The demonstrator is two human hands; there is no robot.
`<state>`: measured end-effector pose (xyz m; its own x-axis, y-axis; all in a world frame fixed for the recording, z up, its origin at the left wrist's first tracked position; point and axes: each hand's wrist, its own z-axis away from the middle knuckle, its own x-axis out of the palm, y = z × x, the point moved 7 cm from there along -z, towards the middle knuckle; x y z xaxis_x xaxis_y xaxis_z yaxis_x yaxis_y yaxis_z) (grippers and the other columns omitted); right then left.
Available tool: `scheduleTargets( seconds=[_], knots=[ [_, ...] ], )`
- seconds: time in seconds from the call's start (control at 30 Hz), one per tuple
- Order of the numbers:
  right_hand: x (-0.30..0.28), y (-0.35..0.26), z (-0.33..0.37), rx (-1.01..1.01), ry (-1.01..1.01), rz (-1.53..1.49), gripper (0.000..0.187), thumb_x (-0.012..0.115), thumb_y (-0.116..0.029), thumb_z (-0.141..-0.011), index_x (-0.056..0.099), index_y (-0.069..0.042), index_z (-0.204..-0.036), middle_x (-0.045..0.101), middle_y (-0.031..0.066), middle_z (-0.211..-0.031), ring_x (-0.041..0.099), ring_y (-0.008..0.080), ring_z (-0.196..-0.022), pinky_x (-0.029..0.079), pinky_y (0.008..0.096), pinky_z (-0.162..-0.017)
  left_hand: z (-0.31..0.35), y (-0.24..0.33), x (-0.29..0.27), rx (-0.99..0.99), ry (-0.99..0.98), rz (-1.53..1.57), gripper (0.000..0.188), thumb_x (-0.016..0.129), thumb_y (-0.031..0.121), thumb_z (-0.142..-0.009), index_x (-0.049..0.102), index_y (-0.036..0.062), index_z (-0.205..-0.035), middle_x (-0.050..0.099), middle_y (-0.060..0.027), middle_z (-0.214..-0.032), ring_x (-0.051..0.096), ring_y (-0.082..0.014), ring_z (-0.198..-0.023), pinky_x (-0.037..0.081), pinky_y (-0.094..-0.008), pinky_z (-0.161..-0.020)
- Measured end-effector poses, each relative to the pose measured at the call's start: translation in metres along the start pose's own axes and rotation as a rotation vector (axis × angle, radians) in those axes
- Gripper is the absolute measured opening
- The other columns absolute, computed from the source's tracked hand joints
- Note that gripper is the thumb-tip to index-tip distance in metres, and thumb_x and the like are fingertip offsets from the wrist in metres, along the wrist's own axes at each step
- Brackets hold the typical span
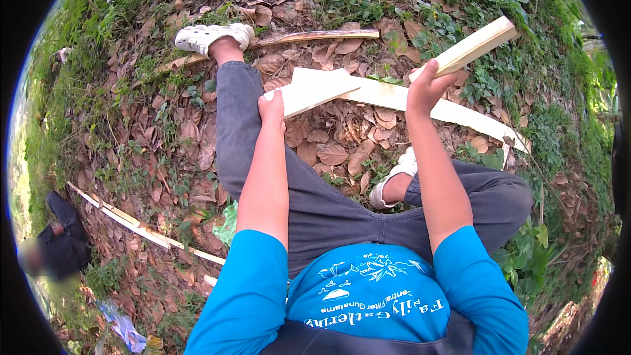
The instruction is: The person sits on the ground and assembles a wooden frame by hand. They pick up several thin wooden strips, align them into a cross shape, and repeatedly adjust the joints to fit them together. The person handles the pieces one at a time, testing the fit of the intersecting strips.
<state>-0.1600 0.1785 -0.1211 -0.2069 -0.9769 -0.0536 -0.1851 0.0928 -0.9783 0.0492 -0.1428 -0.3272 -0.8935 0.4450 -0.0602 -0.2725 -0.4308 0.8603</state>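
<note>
My left hand (273,106) grips the near end of a short, flat, pale wooden board (315,91), its thumb along the edge. In my right hand (427,91) is a thick, straight stick of pale wood (476,46), angled up and to the right. Below and between the hands, a long curved pale wooden strip (453,112) runs rightward over the leaves. The board overlaps the strip's left end, and whether the two touch cannot be made out. My fingers' undersides are hidden by the wood.
My legs spread around the work, with white clogs (213,36) on my feet. Bark-edged slats (315,36) lie beyond, and another long strip (138,227) at left. Dry leaves and green plants cover the ground. A person in dark clothes (66,236) is at far left, near plastic litter (123,329).
</note>
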Motion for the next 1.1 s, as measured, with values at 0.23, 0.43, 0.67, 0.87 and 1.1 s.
scheduleTargets(
  seconds=[0.23, 0.43, 0.67, 0.87, 1.1],
  knots=[
    [0.015, 0.126, 0.047, 0.215, -0.634, 0.557, 0.042, 0.059, -0.032, -0.097, 0.053, 0.000, -0.124, 0.065, 0.0301, -0.113, 0.066, 0.0417, -0.107, 0.050, 0.0486, -0.093, -0.005, -0.014, 0.029, -0.027, -0.003, -0.051, 0.039, 0.068, 0.026, -0.096, 0.059, -0.0028, -0.120, 0.069, -0.0109, -0.106, 0.068, -0.0218, -0.093, 0.052, -0.0361, -0.082],
    [0.010, -0.053, -0.026, -0.051, -0.256, -0.011, 0.031, 0.058, -0.029, -0.104, 0.049, 0.000, -0.113, 0.060, 0.0085, -0.088, 0.060, 0.0131, -0.066, 0.050, 0.0293, -0.059, 0.011, 0.006, 0.010, -0.056, 0.027, -0.017, 0.040, 0.069, 0.025, -0.094, 0.056, -0.0048, -0.118, 0.068, -0.0153, -0.109, 0.067, -0.0242, -0.094, 0.053, -0.0369, -0.082],
    [0.000, 0.150, 0.063, 0.104, -1.030, 0.937, 0.064, 0.061, -0.032, -0.095, 0.040, 0.008, -0.140, 0.057, 0.0413, -0.127, 0.062, 0.0487, -0.116, 0.047, 0.0523, -0.101, 0.004, 0.000, 0.046, -0.047, -0.031, -0.038, 0.036, 0.067, 0.026, -0.097, 0.062, -0.0026, -0.117, 0.070, -0.0110, -0.107, 0.067, -0.0215, -0.094, 0.052, -0.0360, -0.082],
    [0.028, 0.018, -0.013, 0.073, -0.494, 0.317, 0.029, 0.062, -0.027, -0.099, 0.054, -0.001, -0.108, 0.063, 0.0114, -0.082, 0.063, 0.0185, -0.069, 0.052, 0.0362, -0.065, -0.007, -0.014, 0.009, -0.031, 0.043, -0.049, 0.033, 0.067, 0.025, -0.097, 0.063, -0.0031, -0.114, 0.071, -0.0108, -0.104, 0.068, -0.0210, -0.091, 0.052, -0.0364, -0.080],
    [-0.004, -0.039, -0.015, -0.157, -0.093, 0.075, 0.046, 0.052, -0.031, -0.106, 0.034, 0.004, -0.131, 0.059, 0.0161, -0.097, 0.065, 0.0248, -0.080, 0.055, 0.0390, -0.072, 0.001, -0.004, 0.022, -0.035, 0.028, -0.048, 0.035, 0.068, 0.026, -0.096, 0.064, -0.0046, -0.113, 0.071, -0.0112, -0.103, 0.068, -0.0216, -0.090, 0.052, -0.0361, -0.079]
  ],
)
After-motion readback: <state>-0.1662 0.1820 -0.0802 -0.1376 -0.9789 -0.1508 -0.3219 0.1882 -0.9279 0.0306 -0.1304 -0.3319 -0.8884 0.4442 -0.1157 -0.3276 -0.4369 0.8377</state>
